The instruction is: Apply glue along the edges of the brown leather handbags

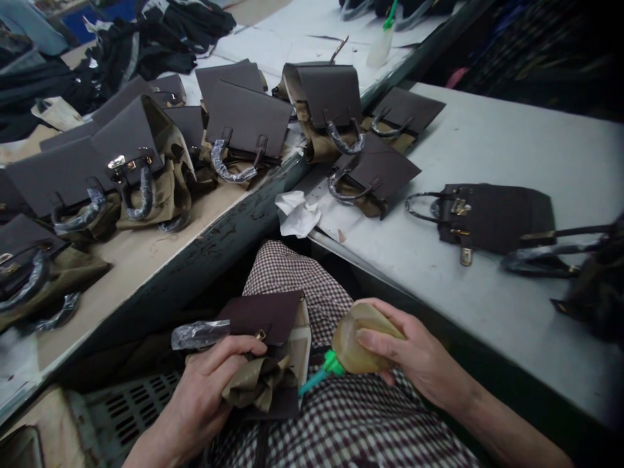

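On my lap lies an unfinished dark brown handbag, its olive lining bunched outside it. My left hand is closed on the bag and lining, near a plastic-wrapped handle. My right hand grips a soft squeeze bottle of yellowish liquid, tilted down to the left. Its green cap carries a blue-green nozzle, whose tip meets or nearly meets the bag's open edge; contact is hard to tell. Checked cloth covers my lap beneath the bag.
Several similar handbags stand along the left bench. On the right table lies a darker handbag beside crumpled white paper. A plastic crate sits low at left. Another squeeze bottle stands at the back.
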Motion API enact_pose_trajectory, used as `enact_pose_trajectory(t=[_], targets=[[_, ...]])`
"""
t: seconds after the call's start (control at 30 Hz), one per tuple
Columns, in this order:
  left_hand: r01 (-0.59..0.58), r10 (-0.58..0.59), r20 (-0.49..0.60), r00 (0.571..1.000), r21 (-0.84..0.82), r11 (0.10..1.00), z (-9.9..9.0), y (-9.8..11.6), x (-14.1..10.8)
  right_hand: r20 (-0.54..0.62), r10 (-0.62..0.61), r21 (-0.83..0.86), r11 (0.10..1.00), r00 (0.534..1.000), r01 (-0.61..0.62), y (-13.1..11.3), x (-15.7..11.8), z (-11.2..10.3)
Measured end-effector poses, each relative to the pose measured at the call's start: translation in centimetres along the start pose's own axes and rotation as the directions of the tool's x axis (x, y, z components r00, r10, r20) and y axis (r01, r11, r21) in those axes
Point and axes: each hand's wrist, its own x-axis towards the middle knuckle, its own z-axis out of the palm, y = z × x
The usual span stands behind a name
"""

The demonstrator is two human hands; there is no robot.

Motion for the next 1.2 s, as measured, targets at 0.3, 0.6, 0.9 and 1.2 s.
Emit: enact_pose_trajectory(t=[0.3,0.6,0.9,1.2], targets=[[0.079,-0.082,-0.022,0.996,-0.098,0.992,-0.1,0.2,0.5,-0.055,-0.019,0.101,0.995,0.998,0.025,0.9,-1.6,0.4],[0.038,-0.042,-0.025,0.999,-0.143,0.989,0.3,-0.2,0.5,-0.056,-0.006,0.169,0.986,0.998,0.015,0.2,-1.8,-0.2],[0.027,-0.029,-0.017,0.999,-0.108,0.994,0.0,0.0,0.6,-0.306,-0.094,0.197,0.967,0.948,0.160,2.1,-0.4,-0.8],[0.076,-0.078,-0.007,0.997,-0.123,0.989,0.1,0.3,1.1,-0.256,-0.122,0.055,0.989,0.959,0.140,2.2,0.4,-0.3]])
